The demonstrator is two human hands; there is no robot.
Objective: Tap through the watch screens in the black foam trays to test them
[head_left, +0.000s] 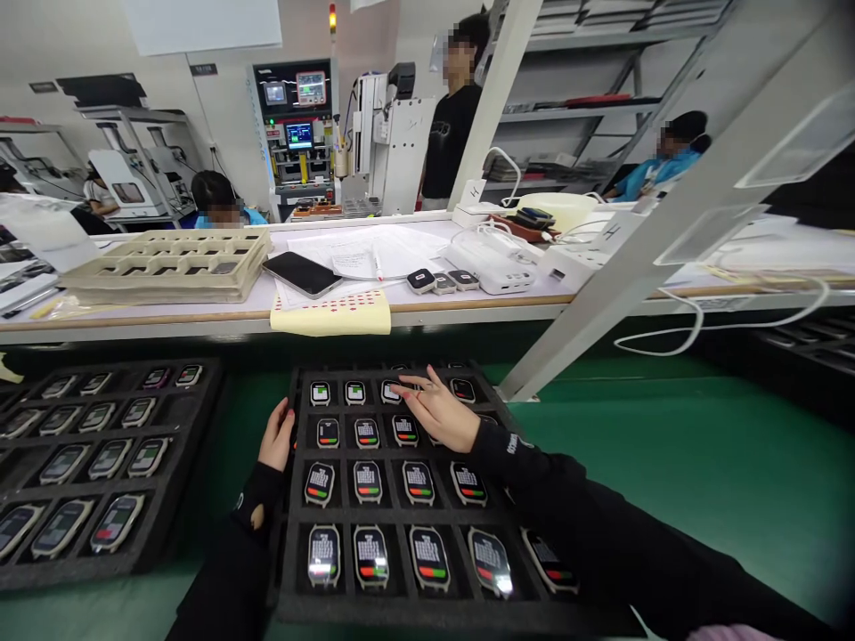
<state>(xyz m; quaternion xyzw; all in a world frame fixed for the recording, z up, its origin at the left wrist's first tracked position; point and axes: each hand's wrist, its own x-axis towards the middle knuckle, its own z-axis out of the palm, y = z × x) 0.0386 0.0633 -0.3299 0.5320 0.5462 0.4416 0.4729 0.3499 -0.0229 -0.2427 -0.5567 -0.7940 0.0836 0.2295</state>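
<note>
Left of our left hand (277, 438) lies a second black tray (175, 499) of watches; beyond both hands a bench carries a phone (302, 273) and beige trays (166, 264). On green matting, our left hand grips the foam tray (387, 512) edge, while our right hand (437, 414) lies flat, fingers spread, on its far watches (404, 430).

- My black foam tray (297, 499) lies flat on the green mat, its grid of pockets holding smartwatch bodies face up.
- The watch body (391, 392) in the tray's far row lies under my fingertips, screen lit.
</note>
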